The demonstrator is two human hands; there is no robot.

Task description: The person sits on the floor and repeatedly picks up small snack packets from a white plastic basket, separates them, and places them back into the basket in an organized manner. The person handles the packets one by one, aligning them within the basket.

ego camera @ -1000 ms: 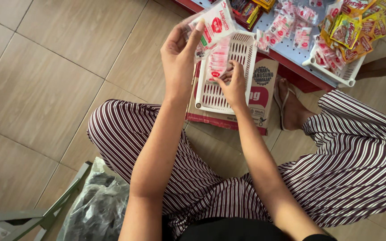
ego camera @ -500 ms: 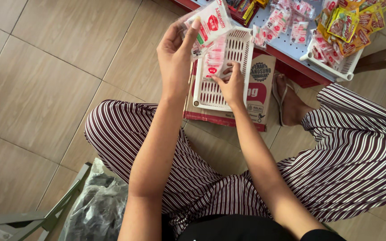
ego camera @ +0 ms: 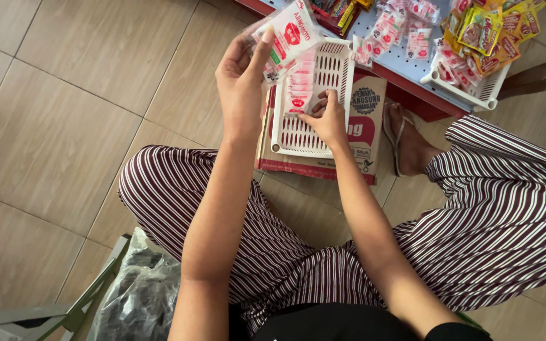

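We saw the left hand [ego camera: 242, 76] pinching white sachets [ego camera: 289, 35] tilted up-right; the right hand's [ego camera: 327, 117] fingers pressed sachets in the basket [ego camera: 333, 69].

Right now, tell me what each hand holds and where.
Left hand pinches a stack of white sachets at the lower edge; right hand touches sachets in the white basket.
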